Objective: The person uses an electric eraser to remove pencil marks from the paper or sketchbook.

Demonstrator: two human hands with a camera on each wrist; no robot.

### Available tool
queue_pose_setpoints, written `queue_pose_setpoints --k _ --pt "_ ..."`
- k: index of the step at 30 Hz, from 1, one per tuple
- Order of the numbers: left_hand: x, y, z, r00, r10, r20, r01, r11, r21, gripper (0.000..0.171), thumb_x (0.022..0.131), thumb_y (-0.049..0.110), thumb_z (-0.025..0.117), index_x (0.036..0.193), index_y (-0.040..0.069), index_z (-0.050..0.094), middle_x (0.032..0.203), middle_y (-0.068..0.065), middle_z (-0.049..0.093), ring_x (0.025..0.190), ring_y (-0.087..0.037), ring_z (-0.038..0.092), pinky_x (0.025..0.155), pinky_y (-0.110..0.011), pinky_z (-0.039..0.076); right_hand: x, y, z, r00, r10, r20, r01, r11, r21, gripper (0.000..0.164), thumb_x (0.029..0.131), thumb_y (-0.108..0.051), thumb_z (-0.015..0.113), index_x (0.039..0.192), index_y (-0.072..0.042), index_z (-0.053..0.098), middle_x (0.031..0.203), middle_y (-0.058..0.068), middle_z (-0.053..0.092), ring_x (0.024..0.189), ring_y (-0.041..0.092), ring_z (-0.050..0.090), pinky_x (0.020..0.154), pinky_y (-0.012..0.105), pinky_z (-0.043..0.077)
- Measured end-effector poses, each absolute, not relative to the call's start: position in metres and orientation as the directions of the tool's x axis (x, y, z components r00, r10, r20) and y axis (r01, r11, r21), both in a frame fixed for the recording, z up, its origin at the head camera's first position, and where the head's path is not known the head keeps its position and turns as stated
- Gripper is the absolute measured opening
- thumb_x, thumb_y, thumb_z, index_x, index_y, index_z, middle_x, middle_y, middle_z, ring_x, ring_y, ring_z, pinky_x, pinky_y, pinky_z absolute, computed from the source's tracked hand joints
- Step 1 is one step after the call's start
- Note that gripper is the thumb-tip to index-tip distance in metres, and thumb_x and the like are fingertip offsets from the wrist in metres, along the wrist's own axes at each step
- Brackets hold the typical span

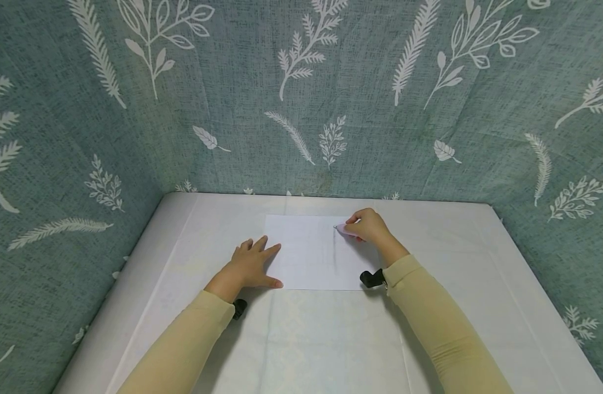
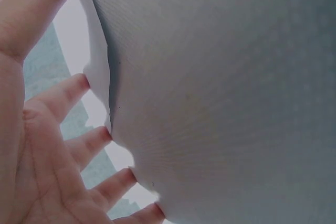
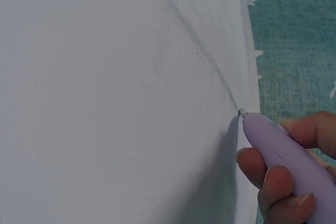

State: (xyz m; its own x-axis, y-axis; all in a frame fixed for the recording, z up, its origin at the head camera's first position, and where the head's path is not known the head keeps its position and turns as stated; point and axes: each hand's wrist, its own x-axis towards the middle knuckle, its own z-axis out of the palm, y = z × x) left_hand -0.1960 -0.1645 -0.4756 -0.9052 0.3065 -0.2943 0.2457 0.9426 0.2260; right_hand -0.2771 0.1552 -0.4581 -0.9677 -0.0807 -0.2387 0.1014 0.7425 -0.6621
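Observation:
A white sheet of paper (image 1: 301,251) lies on the table, with a grey smudged line (image 3: 194,32) down its right part and dark crumbs scattered along it. My right hand (image 1: 369,225) grips a lilac electric eraser (image 3: 286,153), a thick tapered barrel with a small pale tip. That tip meets the upper end of the line, by the sheet's far edge. At the paper's left side, my left hand (image 1: 251,265) rests with fingers spread and holds nothing. In the left wrist view the fingertips (image 2: 102,134) lie along the sheet's edge.
A pale cloth covers the table (image 1: 222,350). Green-blue fabric with white leaf prints (image 1: 262,71) hangs behind it and on both sides. A black wrist camera (image 1: 372,278) sticks out below the right wrist, another (image 1: 239,309) below the left.

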Motion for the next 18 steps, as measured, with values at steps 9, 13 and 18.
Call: queue_pose_setpoints --k 9,13,18 --pt "-0.1956 -0.1645 -0.4764 -0.901 0.315 -0.299 0.252 0.94 0.229 0.105 0.073 0.063 0.08 0.158 0.024 0.034 0.165 -0.019 0.017 0.146 -0.052 0.016 0.115 -0.067 0.017 -0.2759 0.156 -0.4567 -0.971 -0.067 -0.228 0.107 0.734 -0.67 0.024 0.091 -0.023 0.071 0.105 -0.004 0.073 0.075 0.009 0.072 0.055 0.017 0.062 0.055 0.03 0.048" --pt "-0.1956 -0.1645 -0.4756 -0.899 0.315 -0.303 0.254 0.941 0.226 0.105 0.073 0.064 0.08 0.158 0.024 0.033 0.165 -0.019 0.017 0.146 -0.052 0.016 0.115 -0.067 0.018 -0.2762 0.157 -0.4571 -0.973 -0.06 -0.225 0.11 0.734 -0.67 0.023 0.091 -0.024 0.072 0.104 -0.005 0.074 0.073 0.008 0.071 0.056 0.018 0.063 0.055 0.03 0.047" --pt "-0.1952 -0.1647 -0.473 -0.9 0.311 -0.304 0.251 0.942 0.223 0.105 0.073 0.063 0.08 0.158 0.024 0.033 0.165 -0.019 0.017 0.146 -0.052 0.016 0.115 -0.067 0.018 -0.2764 0.1577 -0.4557 -0.968 -0.071 -0.243 0.114 0.734 -0.67 0.023 0.091 -0.025 0.072 0.105 -0.007 0.074 0.076 0.008 0.072 0.058 0.018 0.064 0.057 0.031 0.049"
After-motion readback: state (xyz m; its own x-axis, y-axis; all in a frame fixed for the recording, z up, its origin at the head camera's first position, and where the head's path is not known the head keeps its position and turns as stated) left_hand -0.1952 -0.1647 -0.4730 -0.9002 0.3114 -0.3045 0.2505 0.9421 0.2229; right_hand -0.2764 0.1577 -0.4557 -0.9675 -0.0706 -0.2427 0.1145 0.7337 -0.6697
